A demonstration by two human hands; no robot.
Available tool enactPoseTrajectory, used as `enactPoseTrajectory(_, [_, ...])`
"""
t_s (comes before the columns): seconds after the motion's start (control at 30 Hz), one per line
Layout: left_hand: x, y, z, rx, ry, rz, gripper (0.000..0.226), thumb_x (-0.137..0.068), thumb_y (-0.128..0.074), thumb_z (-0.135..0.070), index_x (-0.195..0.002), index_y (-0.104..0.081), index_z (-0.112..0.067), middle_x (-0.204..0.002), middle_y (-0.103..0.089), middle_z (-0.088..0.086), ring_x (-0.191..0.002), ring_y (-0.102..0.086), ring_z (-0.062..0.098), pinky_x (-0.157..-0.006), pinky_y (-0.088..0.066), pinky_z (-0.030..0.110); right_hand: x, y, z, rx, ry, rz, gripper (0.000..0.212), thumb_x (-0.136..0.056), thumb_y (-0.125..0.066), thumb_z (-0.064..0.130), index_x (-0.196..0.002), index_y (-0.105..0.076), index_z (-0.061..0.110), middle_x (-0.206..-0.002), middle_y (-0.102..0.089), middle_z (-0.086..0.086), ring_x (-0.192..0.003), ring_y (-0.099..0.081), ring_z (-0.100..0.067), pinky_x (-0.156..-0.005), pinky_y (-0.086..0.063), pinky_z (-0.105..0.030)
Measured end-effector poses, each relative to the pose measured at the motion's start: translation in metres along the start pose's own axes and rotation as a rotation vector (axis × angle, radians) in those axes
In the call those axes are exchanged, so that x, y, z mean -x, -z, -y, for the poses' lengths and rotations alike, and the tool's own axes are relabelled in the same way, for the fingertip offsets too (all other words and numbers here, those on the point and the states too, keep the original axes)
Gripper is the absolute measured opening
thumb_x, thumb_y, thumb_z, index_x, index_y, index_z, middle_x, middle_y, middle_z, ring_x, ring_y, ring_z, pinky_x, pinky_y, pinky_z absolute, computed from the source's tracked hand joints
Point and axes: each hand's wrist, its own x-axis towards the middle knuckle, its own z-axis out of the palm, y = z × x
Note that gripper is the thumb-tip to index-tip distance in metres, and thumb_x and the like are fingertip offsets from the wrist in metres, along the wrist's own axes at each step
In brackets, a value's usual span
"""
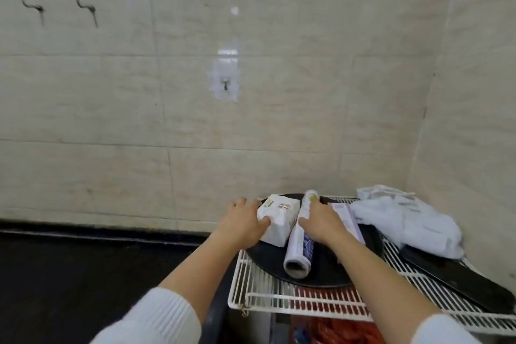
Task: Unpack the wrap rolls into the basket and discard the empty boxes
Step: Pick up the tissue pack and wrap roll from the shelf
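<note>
White sleeves lower frame. Left hand (245, 225) gripping carton (277, 220); right hand (321, 222) clasping wrap roll (301, 234), centre-right on dark tray (321, 276) atop wire rack (279, 304). Unpacking underway. Next: lift roll toward basket, unseen.

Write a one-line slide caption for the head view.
Left hand on a white box, right hand on a wrap roll, over a wire rack.
</note>
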Motion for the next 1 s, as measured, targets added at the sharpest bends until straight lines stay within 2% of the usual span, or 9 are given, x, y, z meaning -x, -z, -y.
enactPoseTrajectory(0.2, [-0.043,-0.038,-0.004,0.058,0.035,0.154,0.060,-0.089,-0.040,-0.054,-0.145,-0.031,-0.033,-0.147,-0.035,0.017,-0.130,-0.034,0.039,-0.107,-0.031,0.046,-0.024,-0.028,-0.009,-0.033,-0.167,0.111,0.041,-0.094,-0.047,0.028,-0.127,-0.053,0.005,-0.122,-0.062,-0.016,-0.104,-0.062,-0.031,-0.073,-0.045,-0.029])
enactPoseTrajectory(0.3, [-0.057,-0.051,-0.002,0.176,0.086,0.180,0.077,-0.077,-0.048,-0.067,-0.146,-0.025,-0.040,-0.147,-0.033,0.019,-0.129,-0.039,0.040,-0.110,-0.034,0.048,-0.033,-0.037,-0.011,-0.158,-0.235,0.102,0.056,-0.090,-0.057,0.037,-0.132,-0.048,0.002,-0.129,-0.059,-0.018,-0.112,-0.060,-0.033,-0.082,-0.051,-0.033])
enactPoseTrajectory(0.4, [-0.063,-0.057,0.001,0.283,0.105,0.195,0.096,-0.060,-0.054,-0.078,-0.144,-0.025,-0.044,-0.143,-0.035,0.019,-0.126,-0.045,0.038,-0.107,-0.038,0.047,-0.037,-0.047,-0.013,-0.310,-0.311,0.114,0.058,-0.082,-0.066,0.039,-0.126,-0.052,0.003,-0.119,-0.065,-0.015,-0.102,-0.065,-0.030,-0.076,-0.053,-0.033])
enactPoseTrajectory(0.47, [-0.066,-0.060,0.002,0.351,0.097,0.142,0.096,-0.054,-0.058,-0.073,-0.141,-0.033,-0.041,-0.138,-0.047,0.014,-0.121,-0.050,0.034,-0.101,-0.045,0.044,-0.039,-0.052,-0.017,-0.479,-0.379,0.115,0.053,-0.079,-0.069,0.035,-0.119,-0.055,0.004,-0.108,-0.069,-0.014,-0.092,-0.068,-0.028,-0.073,-0.056,-0.035])
enactPoseTrajectory(0.6, [-0.070,-0.059,0.011,0.602,0.143,0.031,0.074,-0.065,-0.066,-0.052,-0.135,-0.045,-0.036,-0.128,-0.057,0.001,-0.110,-0.056,0.028,-0.084,-0.055,0.037,-0.042,-0.049,-0.018,-0.817,-0.459,0.095,0.046,-0.079,-0.070,0.030,-0.111,-0.056,0.001,-0.081,-0.067,-0.009,-0.067,-0.068,-0.021,-0.051,-0.050,-0.025])
enactPoseTrajectory(0.73, [-0.066,-0.033,0.044,1.068,0.266,-0.027,0.055,-0.071,-0.070,-0.035,-0.125,-0.057,-0.037,-0.124,-0.056,0.004,-0.100,-0.060,0.026,-0.057,-0.061,0.037,-0.042,-0.033,0.009,-1.126,-0.427,0.135,0.055,-0.080,-0.069,0.034,-0.120,-0.049,0.002,-0.096,-0.071,-0.015,-0.077,-0.071,-0.026,-0.058,-0.055,-0.030])
enactPoseTrajectory(0.8, [-0.058,-0.014,0.070,1.147,0.253,-0.094,0.053,-0.072,-0.070,-0.034,-0.123,-0.057,-0.039,-0.122,-0.056,0.004,-0.097,-0.062,0.023,-0.060,-0.062,0.037,-0.041,-0.028,0.039,-1.155,-0.346,0.194,0.053,-0.077,-0.070,0.034,-0.116,-0.051,0.003,-0.088,-0.072,-0.013,-0.071,-0.071,-0.024,-0.060,-0.056,-0.032])
enactPoseTrajectory(0.9, [-0.041,0.017,0.120,1.184,0.235,-0.234,0.054,-0.073,-0.069,-0.034,-0.125,-0.054,-0.042,-0.124,-0.054,0.001,-0.098,-0.062,0.020,-0.065,-0.062,0.037,-0.037,-0.039,0.103,-1.148,-0.210,0.268,0.037,-0.072,-0.069,0.030,-0.096,-0.060,0.003,-0.057,-0.065,-0.005,-0.055,-0.065,-0.021,-0.065,-0.056,-0.033])
enactPoseTrajectory(1.0, [-0.017,0.035,0.184,1.101,0.271,-0.381,0.060,-0.069,-0.067,-0.040,-0.127,-0.050,-0.045,-0.122,-0.054,-0.005,-0.101,-0.061,0.017,-0.077,-0.060,0.041,-0.029,-0.076,0.168,-1.141,-0.169,0.336,0.024,-0.074,-0.068,0.028,-0.079,-0.058,0.007,-0.041,-0.051,0.001,-0.039,-0.054,-0.016,-0.057,-0.052,-0.029])
